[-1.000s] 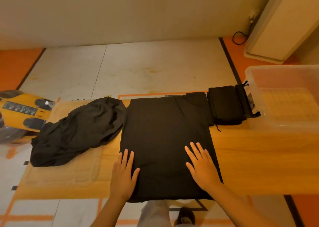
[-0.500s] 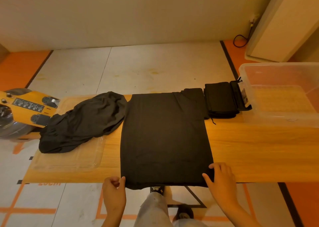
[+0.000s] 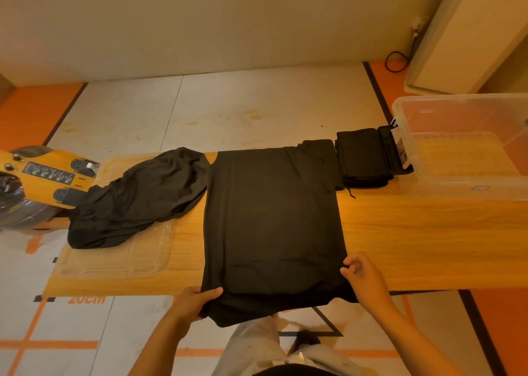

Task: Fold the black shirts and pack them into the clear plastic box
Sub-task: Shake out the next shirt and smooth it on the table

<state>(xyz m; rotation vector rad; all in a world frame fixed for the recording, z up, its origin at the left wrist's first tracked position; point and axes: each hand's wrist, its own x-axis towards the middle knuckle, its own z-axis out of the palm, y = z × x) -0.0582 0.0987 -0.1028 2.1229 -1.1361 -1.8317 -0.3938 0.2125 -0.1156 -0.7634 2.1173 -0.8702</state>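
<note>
A black shirt (image 3: 271,227) lies flat in the middle of the wooden table (image 3: 428,238), its near hem hanging over the front edge. The left hand (image 3: 194,301) grips the near left corner, thumb on top and fingers curled beneath the cloth. The right hand (image 3: 363,278) pinches the near right edge with bent fingers. To the left, a crumpled black shirt (image 3: 143,198) rests partly on a clear plastic lid (image 3: 120,261). To the right, a stack of folded black shirts (image 3: 363,158) sits just beside the clear plastic box (image 3: 445,185), whose front wall carries a small mark (image 3: 480,188) too small to read. On the floor below the table's left end, orange writing (image 3: 87,300) reads "20cm", its top cut off by the table. A yellow machine (image 3: 48,175) at far left bears a dark label that cannot be read.
</note>
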